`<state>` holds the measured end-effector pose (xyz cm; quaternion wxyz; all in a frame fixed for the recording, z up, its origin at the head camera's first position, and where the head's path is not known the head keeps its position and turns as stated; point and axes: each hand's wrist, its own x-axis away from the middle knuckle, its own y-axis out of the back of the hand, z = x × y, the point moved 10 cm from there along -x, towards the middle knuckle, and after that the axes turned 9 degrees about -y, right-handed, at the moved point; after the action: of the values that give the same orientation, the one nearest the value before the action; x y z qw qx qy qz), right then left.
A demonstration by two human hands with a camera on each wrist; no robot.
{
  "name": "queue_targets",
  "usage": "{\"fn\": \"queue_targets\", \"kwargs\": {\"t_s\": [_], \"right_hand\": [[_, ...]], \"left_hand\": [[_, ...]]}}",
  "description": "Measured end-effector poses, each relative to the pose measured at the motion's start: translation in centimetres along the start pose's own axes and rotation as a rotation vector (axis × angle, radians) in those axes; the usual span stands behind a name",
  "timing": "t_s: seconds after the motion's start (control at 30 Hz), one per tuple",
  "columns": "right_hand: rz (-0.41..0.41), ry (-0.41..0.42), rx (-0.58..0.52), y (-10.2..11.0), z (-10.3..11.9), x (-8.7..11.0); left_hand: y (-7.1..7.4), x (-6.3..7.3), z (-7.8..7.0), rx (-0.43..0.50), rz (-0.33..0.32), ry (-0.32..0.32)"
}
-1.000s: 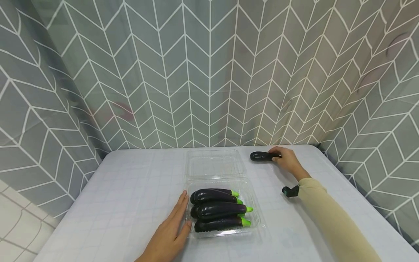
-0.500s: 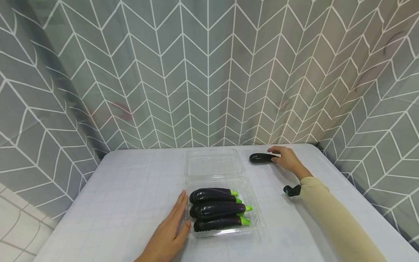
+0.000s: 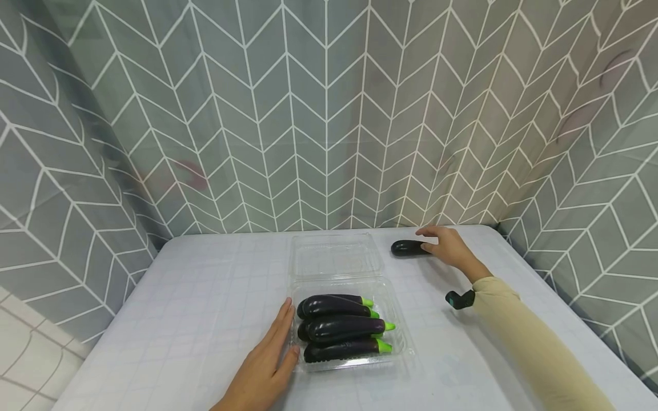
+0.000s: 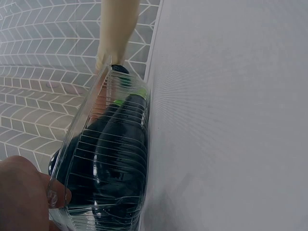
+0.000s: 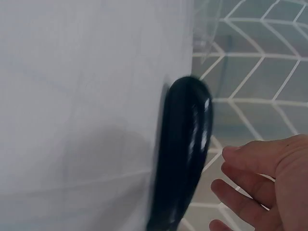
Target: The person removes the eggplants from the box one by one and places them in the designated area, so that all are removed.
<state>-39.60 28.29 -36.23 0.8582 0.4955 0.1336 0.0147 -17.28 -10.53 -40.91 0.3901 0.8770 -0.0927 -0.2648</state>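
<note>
A dark purple eggplant (image 3: 406, 248) lies on the white table at the back right. My right hand (image 3: 448, 249) hovers over its right end, hiding that end in the head view. In the right wrist view the fingers (image 5: 245, 192) are loosely bent, with a gap between them and the eggplant (image 5: 183, 149). Several more eggplants (image 3: 344, 328) with green stems lie piled in the base of a clear plastic clamshell container (image 3: 401, 319). My left hand (image 3: 262, 359) rests against the container's left side, fingers extended. In the left wrist view fingertips touch the container's rim (image 4: 72, 130).
The container's clear lid (image 3: 336, 257) lies folded back behind the base. A small black device (image 3: 459, 299) is at my right wrist, by the beige sleeve (image 3: 529, 342). Patterned grey curtains (image 3: 329, 114) close off the back and sides of the table (image 3: 205, 297).
My right hand has shifted slightly left over the eggplant, and its thumb and index finger have spread a little. The eggplant and my left hand stay nearly where they were.
</note>
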Motion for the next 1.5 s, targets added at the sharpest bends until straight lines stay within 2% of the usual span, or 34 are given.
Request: {"fn": "queue_targets", "kwargs": {"t_s": [0.27,0.6,1.03,1.5], "right_hand": [[-0.065,0.055,-0.001,1.3,3.9,0.9],[-0.108,0.172,-0.090,2.1,8.8,2.7],[-0.024,0.282,-0.153,1.2,14.6,5.5],[0.036,0.485,-0.192,-0.1,20.1,9.0]], "left_hand": [[0.0,-0.1,0.1,-0.008,-0.014,-0.018],[0.1,-0.1,0.0,-0.015,-0.018,-0.027],[0.0,-0.2,0.0,-0.012,-0.018,-0.023],[0.1,-0.2,-0.2,-0.019,-0.021,-0.027]]}}
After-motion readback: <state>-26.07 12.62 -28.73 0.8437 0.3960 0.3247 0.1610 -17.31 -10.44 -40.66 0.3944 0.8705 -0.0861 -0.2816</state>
